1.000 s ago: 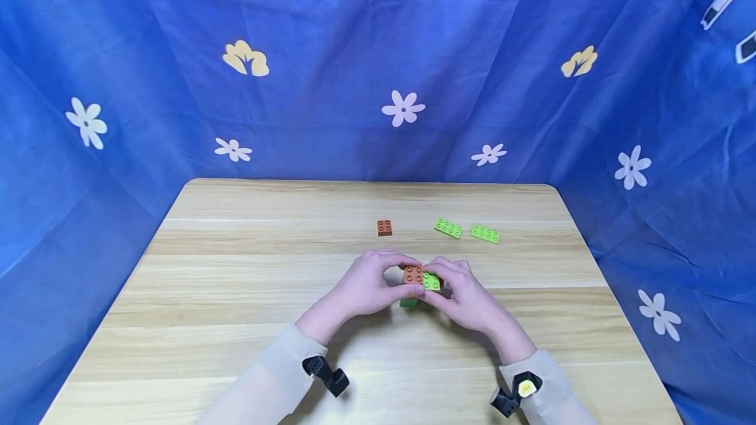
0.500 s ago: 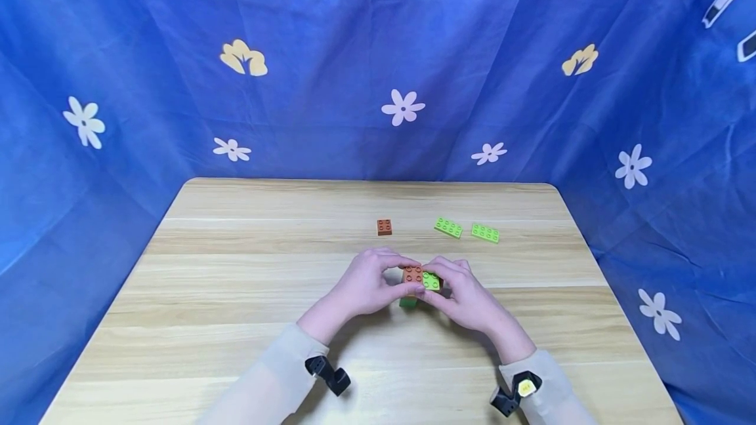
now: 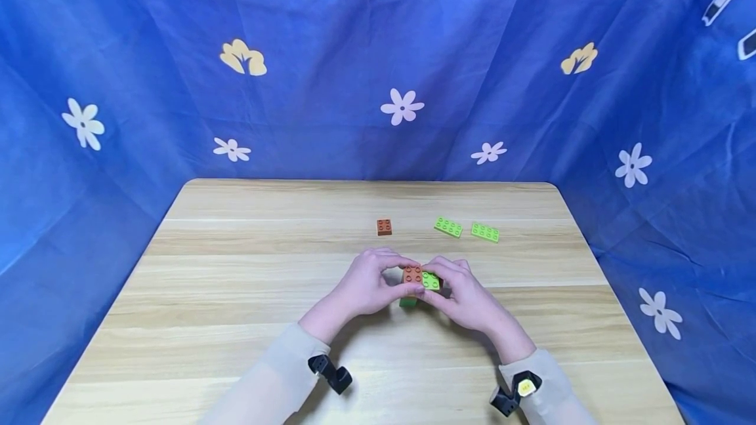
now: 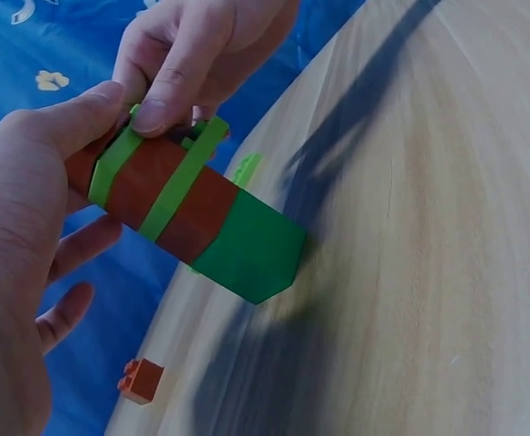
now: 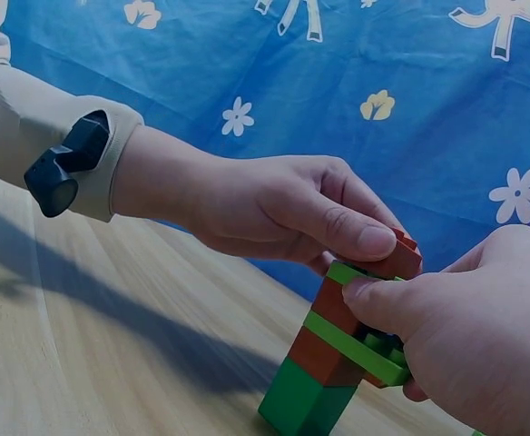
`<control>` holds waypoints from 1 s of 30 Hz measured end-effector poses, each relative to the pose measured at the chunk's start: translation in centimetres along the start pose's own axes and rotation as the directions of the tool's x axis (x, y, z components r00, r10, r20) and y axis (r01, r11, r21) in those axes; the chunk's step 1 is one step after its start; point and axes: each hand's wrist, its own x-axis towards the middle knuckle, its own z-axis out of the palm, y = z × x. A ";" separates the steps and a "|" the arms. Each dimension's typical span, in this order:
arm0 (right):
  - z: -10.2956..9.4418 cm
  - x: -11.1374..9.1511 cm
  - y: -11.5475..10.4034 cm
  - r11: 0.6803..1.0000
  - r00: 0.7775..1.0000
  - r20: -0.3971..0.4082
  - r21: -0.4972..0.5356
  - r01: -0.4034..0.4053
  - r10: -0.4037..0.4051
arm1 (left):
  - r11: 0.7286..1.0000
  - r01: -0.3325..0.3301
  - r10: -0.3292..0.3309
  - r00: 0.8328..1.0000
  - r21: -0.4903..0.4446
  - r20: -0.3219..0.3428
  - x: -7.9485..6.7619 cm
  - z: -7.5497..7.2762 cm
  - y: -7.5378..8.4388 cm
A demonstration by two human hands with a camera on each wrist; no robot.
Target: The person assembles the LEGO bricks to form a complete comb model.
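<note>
Brown-green tower [image 5: 327,356]: standing on table [image 3: 236,320], between both hands
Left hand [image 3: 373,284]: I see it pinching top brown brick [image 3: 413,274]
Right hand [image 3: 463,295]: pinching upper lime plate [image 3: 431,281]
Behind: loose brown brick [image 3: 384,227], two lime plates [image 3: 449,227]

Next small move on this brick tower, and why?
I'd probably press the top brown brick straight down with the left hand, keeping the right hand on the upper light green plate as a brace. The left hand pinches that brick on one half of the plate while the right grips the other; the fingers hide whether it's fully seated.
</note>
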 end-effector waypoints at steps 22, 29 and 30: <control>0.1 0.0 -0.1 1.000 1.000 -0.010 -0.005 0.021 -0.021 | 0.994 -0.099 0.101 0.994 0.041 -0.032 -0.2 0.1 -0.3; 0.2 0.0 -0.1 1.000 1.000 -0.007 0.009 0.019 -0.019 | 0.977 -0.188 0.194 0.980 0.099 -0.046 -0.1 0.1 -0.3; 0.2 0.0 -0.1 1.000 1.000 -0.010 0.007 0.021 -0.021 | 0.973 -0.203 0.209 0.977 0.109 -0.047 -0.1 0.1 -0.3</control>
